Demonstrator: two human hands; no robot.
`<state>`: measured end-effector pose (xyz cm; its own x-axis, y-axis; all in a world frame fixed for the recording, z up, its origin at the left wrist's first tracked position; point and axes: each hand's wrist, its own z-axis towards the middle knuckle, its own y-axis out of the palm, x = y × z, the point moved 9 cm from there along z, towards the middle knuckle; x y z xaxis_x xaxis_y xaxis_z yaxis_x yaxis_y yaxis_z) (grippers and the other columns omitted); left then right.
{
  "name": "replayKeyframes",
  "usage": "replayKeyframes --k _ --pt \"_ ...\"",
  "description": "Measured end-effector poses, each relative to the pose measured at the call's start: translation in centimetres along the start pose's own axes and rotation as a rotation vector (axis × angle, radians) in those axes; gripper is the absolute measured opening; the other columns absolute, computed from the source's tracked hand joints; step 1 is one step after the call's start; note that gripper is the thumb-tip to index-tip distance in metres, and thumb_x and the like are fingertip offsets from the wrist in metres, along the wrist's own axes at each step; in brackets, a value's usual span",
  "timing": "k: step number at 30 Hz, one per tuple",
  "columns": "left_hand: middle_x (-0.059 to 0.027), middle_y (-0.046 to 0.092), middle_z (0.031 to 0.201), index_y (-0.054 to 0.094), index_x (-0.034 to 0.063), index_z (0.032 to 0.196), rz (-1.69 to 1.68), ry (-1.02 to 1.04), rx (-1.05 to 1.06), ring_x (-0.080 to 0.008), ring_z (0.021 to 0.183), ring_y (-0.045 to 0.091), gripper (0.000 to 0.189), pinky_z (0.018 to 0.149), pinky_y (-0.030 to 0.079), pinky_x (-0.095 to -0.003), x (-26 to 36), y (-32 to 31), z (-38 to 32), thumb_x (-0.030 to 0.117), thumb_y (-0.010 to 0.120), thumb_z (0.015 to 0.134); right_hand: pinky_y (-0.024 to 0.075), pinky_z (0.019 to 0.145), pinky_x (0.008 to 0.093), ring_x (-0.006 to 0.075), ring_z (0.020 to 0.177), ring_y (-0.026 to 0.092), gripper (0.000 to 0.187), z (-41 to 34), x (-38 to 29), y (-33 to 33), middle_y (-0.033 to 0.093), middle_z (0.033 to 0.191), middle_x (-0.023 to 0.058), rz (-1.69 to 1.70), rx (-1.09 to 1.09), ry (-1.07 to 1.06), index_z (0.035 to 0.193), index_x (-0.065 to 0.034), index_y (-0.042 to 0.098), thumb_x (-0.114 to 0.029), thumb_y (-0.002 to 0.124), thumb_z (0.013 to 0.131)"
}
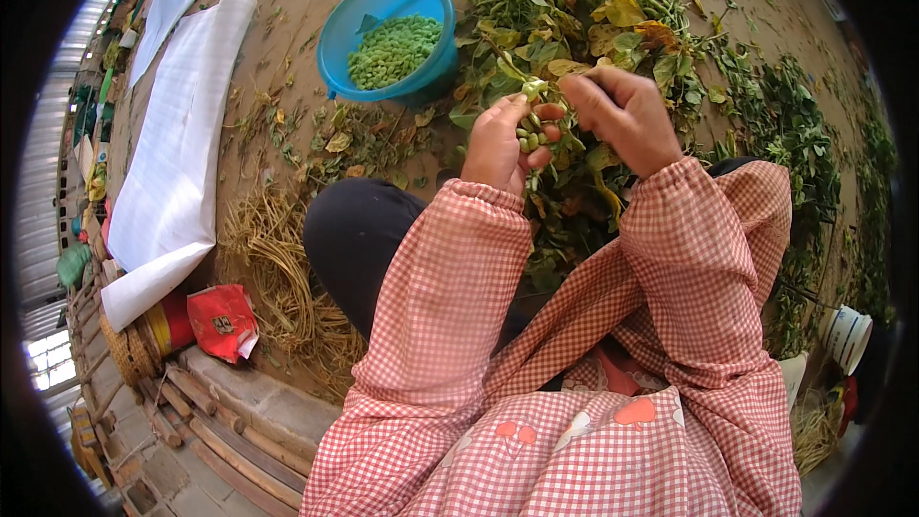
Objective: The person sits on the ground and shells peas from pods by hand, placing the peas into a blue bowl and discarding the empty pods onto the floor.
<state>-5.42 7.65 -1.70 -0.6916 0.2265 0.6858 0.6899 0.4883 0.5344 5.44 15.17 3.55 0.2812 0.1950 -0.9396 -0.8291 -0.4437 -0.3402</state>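
Observation:
My left hand (499,143) is raised over my lap, with several shelled green beans (530,138) cupped in its fingers. Between its thumb and forefinger is a pale green bean pod (533,88). Just to the right, my right hand (623,115) is curled, slightly blurred, its fingertips turned toward the pod; whether they grip anything is hidden. Beyond both hands lies a heap of picked bean plants (574,21) with full pods and yellowing leaves. A blue plastic basin (334,43) stands at the upper left, partly filled with shelled green beans (395,50).
Dry stalks (287,266) lie left of my knee. Farther left are a white sheet (169,151), a red packet (224,322) and wooden poles (244,456). More leafy plants (797,129) spread along the right, near a white bucket (847,337). Loose leaves (352,140) litter the ground.

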Motion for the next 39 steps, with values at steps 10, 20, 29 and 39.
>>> replayKeyframes --k 10,20,29,39 --pt "0.0007 0.041 0.067 0.046 0.0027 0.088 -0.092 -0.105 -0.341 -0.0038 0.052 0.036 0.015 0.038 0.026 -0.016 -0.3 3.0 -0.7 0.017 0.041 0.092 0.0458 0.07 0.037 0.0288 0.079 0.059 0.051 0.2 5.5 1.7 0.06 0.087 0.0178 -0.514 -0.049 0.137 0.098 0.0048 0.057 -0.033 0.072 0.067" --pt "0.0017 0.046 0.068 0.055 -0.0026 0.098 0.02 0.045 -0.167 -0.0025 0.05 0.037 0.027 0.037 0.027 -0.0147 1.3 -0.4 0.1 0.022 0.053 0.088 0.0444 0.075 0.0272 0.013 0.084 0.057 0.024 0.7 6.0 -1.8 0.063 0.095 0.0056 0.305 0.04 0.234 0.101 -0.0011 0.059 -0.012 0.062 0.08" --pt "-0.0011 0.055 0.072 0.06 -0.0006 0.095 0.222 -0.029 -0.078 -0.0025 0.052 0.042 0.029 0.038 0.031 -0.0144 0.5 -0.2 0.3 0.027 0.056 0.086 0.0501 0.071 0.0292 0.018 0.08 0.06 0.033 0.6 4.6 -1.1 0.061 0.095 0.0098 0.534 -0.2 0.077 0.108 0.0012 0.053 -0.007 0.064 0.078" --pt "-0.0034 0.059 0.079 0.057 -0.0026 0.1 0.234 -0.067 -0.202 -0.0057 0.058 0.049 0.029 0.042 0.036 -0.0162 -0.4 0.4 -0.1 0.009 0.067 0.076 0.0524 0.065 0.0264 0.0142 0.076 0.062 0.034 0.1 5.3 -2.0 0.063 0.084 0.0075 0.549 0.023 0.341 0.096 -0.002 0.061 -0.028 0.069 0.075"
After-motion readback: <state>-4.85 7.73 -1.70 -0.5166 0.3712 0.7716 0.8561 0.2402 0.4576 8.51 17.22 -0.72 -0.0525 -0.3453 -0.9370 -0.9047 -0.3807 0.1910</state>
